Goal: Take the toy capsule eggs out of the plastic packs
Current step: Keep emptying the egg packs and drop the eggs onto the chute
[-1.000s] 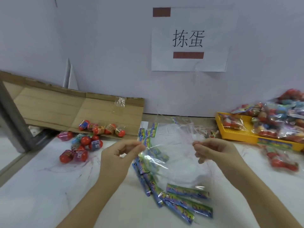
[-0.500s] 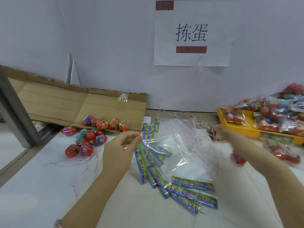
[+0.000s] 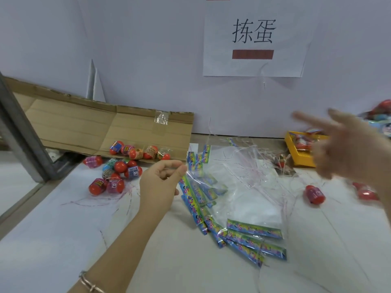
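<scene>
L hand (image 3: 160,182) & R hand (image 3: 347,149) on bare forearms, thin 2-strand bangle (image 3: 90,282) at L wrist.

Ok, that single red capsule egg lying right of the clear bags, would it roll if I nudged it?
Probably: the red capsule egg looks rounded and lies loose on the smooth white table, so a nudge would likely roll it. Its glossy shell suggests hard plastic, so probably stiff, light, perhaps slippery.

Loose capsule eggs (image 3: 115,172), red with printed wraps, lie clustered on their sides at far left; one red egg (image 3: 314,194) lies alone at right. Emptied clear packs (image 3: 243,197) with colourful header strips lie heaped between them, one corner pinched by left hand (image 3: 160,182).
</scene>
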